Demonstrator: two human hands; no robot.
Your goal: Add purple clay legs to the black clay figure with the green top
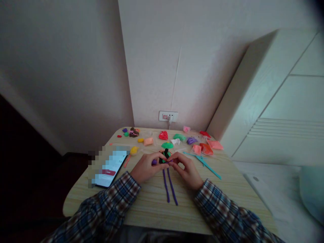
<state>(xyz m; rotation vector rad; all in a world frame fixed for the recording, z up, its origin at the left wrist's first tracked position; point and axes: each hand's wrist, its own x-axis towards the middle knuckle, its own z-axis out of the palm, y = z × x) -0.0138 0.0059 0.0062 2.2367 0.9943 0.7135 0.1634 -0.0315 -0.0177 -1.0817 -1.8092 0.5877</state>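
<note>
My left hand [148, 167] and my right hand [187, 168] meet over the middle of the table, thumbs and index fingers pinched together. Between their fingertips is a small piece of purple clay [172, 161]. Just behind it stands a clay figure [162, 157] in black and green, with a green cap-like disc [167, 145] on top; my fingers hide part of it. A purple lump [154, 162] shows in the gap of my left hand. Two long purple clay strips [171, 187] lie on the table below my fingertips, running towards me.
A lit phone [111, 172] lies at the left, near a yellow lump [134, 150]. Turquoise plastic tools [206, 165] lie at the right. Several coloured clay packets, such as a red one [163, 135] and an orange one [206, 149], line the back. A wall socket [168, 116] is behind.
</note>
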